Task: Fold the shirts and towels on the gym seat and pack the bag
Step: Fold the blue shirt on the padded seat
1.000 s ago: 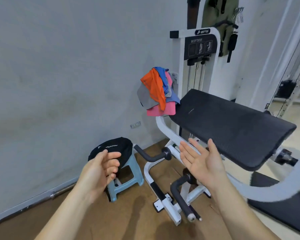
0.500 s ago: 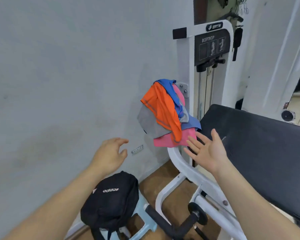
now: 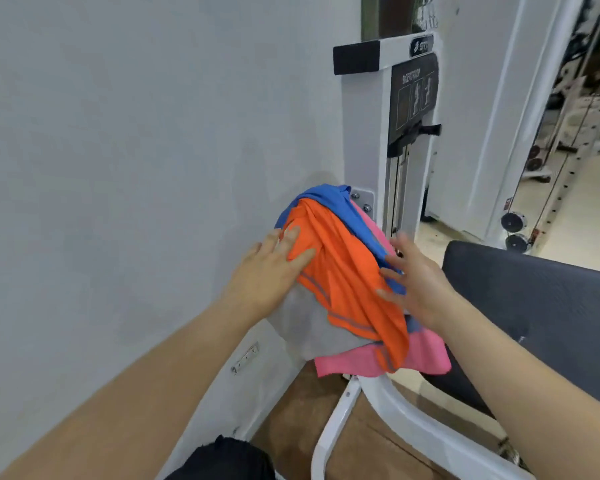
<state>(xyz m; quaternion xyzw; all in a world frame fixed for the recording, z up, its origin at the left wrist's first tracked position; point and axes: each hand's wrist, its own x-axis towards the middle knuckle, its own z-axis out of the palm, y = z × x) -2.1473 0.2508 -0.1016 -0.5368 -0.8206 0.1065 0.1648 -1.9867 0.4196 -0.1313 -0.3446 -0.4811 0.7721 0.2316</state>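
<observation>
Pickup step: left hand (image 3: 269, 271) flat on the orange shirt (image 3: 347, 275), right hand (image 3: 418, 284) spread against the other side of the clothes pile (image 3: 329, 327) hung beside the seat pad (image 3: 541, 306), nothing gripped. Next I need both to close and lift it clear

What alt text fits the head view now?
Two bare hands flank a heap of clothes draped on a white gym machine: the left hand lies flat on the orange shirt, the right hand is open beside the heap. A black padded seat stands to the right.
</observation>
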